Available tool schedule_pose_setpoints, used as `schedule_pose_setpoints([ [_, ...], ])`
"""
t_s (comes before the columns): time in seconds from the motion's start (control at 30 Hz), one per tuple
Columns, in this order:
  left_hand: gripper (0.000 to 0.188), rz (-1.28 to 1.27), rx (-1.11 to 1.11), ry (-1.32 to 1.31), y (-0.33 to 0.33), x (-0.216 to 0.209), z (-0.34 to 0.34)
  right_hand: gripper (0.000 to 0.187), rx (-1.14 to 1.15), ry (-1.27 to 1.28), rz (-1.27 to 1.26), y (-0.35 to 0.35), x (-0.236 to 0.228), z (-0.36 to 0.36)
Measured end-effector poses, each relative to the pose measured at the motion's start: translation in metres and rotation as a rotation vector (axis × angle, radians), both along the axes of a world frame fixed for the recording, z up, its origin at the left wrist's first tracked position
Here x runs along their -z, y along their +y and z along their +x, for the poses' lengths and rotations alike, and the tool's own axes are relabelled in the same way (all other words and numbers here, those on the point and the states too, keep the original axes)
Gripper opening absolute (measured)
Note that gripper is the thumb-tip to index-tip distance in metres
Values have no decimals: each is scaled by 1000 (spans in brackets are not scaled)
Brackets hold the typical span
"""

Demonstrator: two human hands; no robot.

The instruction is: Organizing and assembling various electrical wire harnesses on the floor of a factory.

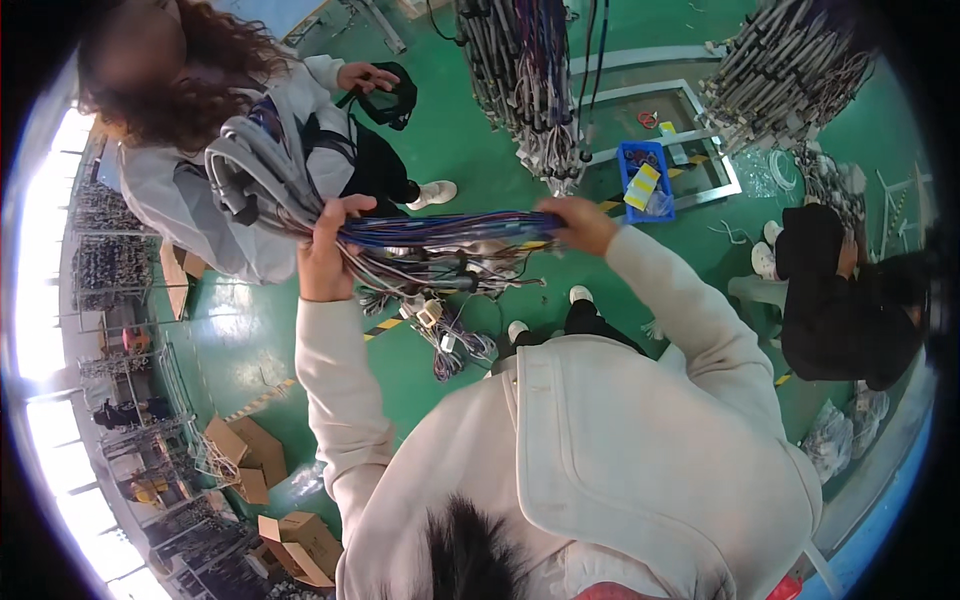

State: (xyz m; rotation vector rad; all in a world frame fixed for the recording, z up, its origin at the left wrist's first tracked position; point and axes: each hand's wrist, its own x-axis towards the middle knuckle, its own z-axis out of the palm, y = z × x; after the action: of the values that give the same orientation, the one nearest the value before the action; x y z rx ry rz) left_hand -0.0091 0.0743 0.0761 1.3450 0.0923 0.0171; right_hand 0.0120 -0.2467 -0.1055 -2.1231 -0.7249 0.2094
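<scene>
Stretched between my hands is a wiring harness [440, 229], a bundle of thin blue, purple and dark wires. My left hand [328, 250] is wrapped round the bundle where it meets thick grey corrugated tubes [243, 165], which loop up and away to the left. At the other end my right hand [583, 224] is closed on the wires. Looser strands with dark sleeves and a cream connector [429, 313] dangle below the bundle. My palms hide part of the wires.
A person in a white jacket [215, 220] stands close at the left, holding a black item. Harness bunches [520, 80] hang ahead, beside a blue bin [646, 180]. Another person in black [840, 290] sits at the right. Cardboard boxes [245, 455] lie on the green floor.
</scene>
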Motion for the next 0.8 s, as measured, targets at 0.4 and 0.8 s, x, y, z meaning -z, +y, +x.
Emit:
schedule_pose_setpoints([
  [0.4, 24, -29, 140, 114, 10, 23, 16, 15, -360, -749, -717, -36, -81, -6],
  [0.8, 38, -211, 335, 327, -77, 75, 16, 19, -315, -1270, -389, 66, -162, 29],
])
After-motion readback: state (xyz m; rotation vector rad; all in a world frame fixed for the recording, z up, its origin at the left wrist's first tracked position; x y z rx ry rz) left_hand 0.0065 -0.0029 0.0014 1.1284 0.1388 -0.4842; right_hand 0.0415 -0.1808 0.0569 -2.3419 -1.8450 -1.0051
